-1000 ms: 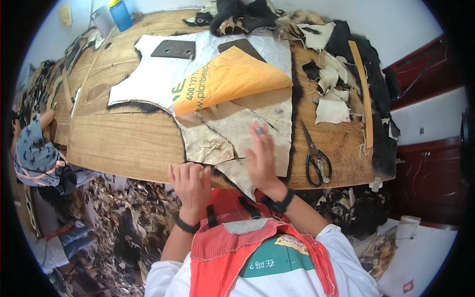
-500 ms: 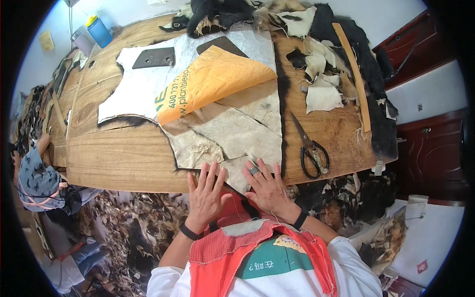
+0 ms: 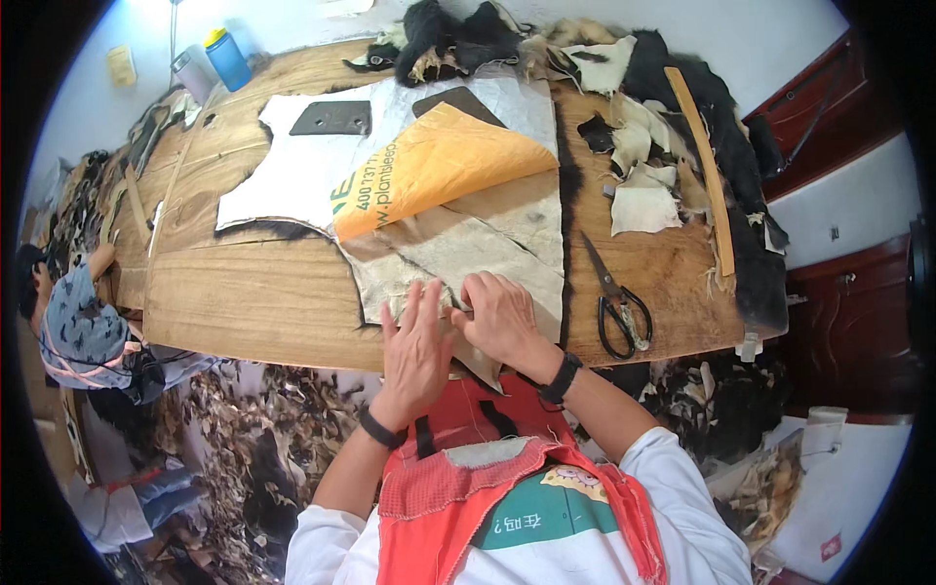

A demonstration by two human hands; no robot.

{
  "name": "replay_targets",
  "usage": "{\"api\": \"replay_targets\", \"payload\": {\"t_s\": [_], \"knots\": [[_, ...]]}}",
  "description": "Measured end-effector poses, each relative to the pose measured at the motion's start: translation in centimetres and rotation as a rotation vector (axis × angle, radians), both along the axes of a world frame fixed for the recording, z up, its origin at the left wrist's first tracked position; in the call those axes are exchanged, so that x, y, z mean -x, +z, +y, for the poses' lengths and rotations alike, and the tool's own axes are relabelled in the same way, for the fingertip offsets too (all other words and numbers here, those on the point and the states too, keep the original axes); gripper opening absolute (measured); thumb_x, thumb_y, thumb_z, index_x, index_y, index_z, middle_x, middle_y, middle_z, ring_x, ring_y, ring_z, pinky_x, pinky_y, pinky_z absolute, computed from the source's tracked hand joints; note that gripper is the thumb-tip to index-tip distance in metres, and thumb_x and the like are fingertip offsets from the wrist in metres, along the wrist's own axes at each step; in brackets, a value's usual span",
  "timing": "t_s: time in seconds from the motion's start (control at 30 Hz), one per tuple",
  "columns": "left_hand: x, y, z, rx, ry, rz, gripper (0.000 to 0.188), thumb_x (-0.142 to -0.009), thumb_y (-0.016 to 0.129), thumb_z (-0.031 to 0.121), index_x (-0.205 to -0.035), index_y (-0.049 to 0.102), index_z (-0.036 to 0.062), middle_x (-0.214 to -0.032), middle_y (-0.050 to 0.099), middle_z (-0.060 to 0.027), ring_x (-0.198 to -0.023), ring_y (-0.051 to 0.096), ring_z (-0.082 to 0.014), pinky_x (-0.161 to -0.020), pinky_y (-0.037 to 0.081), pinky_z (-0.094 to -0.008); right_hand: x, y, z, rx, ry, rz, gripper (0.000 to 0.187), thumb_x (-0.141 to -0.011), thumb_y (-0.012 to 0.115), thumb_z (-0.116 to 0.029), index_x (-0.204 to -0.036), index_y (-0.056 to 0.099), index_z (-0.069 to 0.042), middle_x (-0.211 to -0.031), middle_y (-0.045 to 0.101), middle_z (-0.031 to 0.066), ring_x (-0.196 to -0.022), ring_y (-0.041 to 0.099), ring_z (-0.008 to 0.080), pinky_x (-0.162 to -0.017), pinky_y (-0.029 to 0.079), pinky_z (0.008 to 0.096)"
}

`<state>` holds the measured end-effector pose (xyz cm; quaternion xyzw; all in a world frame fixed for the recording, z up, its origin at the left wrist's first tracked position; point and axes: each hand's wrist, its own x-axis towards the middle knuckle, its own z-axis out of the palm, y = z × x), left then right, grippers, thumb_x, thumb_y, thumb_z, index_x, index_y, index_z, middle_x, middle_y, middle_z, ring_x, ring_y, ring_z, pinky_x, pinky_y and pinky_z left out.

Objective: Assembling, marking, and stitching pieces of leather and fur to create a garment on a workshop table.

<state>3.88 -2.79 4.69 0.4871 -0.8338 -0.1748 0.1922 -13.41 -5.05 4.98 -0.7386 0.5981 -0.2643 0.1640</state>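
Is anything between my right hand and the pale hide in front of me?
Nothing visible: your right hand appears to rest on the pale hide. Farther up, the folded yellow sheet lies over part of it.

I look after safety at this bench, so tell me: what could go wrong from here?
The hide has its tip hanging past the front edge of the table, so a tug or a lean might shift it. The scissors lie bare near that edge, to the right of the right hand; a sideways sweep could knock them off.
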Motion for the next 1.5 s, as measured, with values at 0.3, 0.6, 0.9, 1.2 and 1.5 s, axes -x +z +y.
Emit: {"api": "replay_targets", "payload": {"t_s": [0.3,0.6,0.9,1.2,1.5], "knots": [[0.1,-2.3,-1.7,0.039,-0.057,-0.081,0.076,-0.093,0.055,0.008,-0.156,0.016,-0.0062,-0.156,0.041,-0.0140,-0.144,0.038,-0.0353,-0.118,0.018,-0.0606,-0.3,-1.3,-1.6,-0.132,0.018,-0.009,0.014,-0.085,0.067,-0.017,-0.088,0.060,-0.005,-0.087,0.067,0.0142,-0.081,0.066,0.0380,-0.071,0.050,0.0499],[0.3,-2.9,-1.5,0.044,-0.017,-0.092,0.072,-0.093,0.056,0.011,-0.156,0.022,-0.0020,-0.157,0.040,-0.0148,-0.145,0.038,-0.0327,-0.120,0.019,-0.0578,0.5,-0.5,-1.8,-0.184,0.097,0.001,0.014,-0.091,0.062,-0.020,-0.089,0.062,-0.005,-0.086,0.068,0.0164,-0.082,0.066,0.0397,-0.072,0.050,0.0502],[-0.1,-2.4,-1.5,0.027,-0.035,-0.034,0.068,-0.094,0.056,0.012,-0.154,0.028,-0.0013,-0.155,0.041,-0.0179,-0.146,0.036,-0.0326,-0.120,0.020,-0.0569,4.1,2.4,-1.0,-0.134,-0.184,-0.131,0.022,-0.093,0.063,-0.021,-0.108,0.062,-0.005,-0.096,0.066,0.0206,-0.092,0.064,0.0405,-0.079,0.049,0.0508],[0.6,-0.1,-4.3,0.059,-0.052,0.229,0.032,-0.080,0.066,0.002,-0.111,0.065,0.0064,-0.111,0.062,-0.0131,-0.103,0.058,-0.0317,-0.091,0.043,-0.0458,13.5,0.5,12.2,-0.064,-0.449,0.524,0.061,-0.089,0.061,-0.002,-0.146,0.040,0.001,-0.125,0.052,0.0282,-0.113,0.055,0.0427,-0.092,0.048,0.0482],[0.1,-2.1,-4.8,0.040,0.042,0.228,0.012,-0.077,0.070,0.006,-0.086,0.062,0.0093,-0.085,0.061,-0.0070,-0.088,0.059,-0.0284,-0.080,0.042,-0.0402,17.7,2.1,10.1,-0.184,-0.442,0.466,0.038,-0.079,0.062,0.001,-0.116,0.054,0.004,-0.098,0.060,0.0239,-0.084,0.059,0.0483,-0.075,0.050,0.0511]]}}
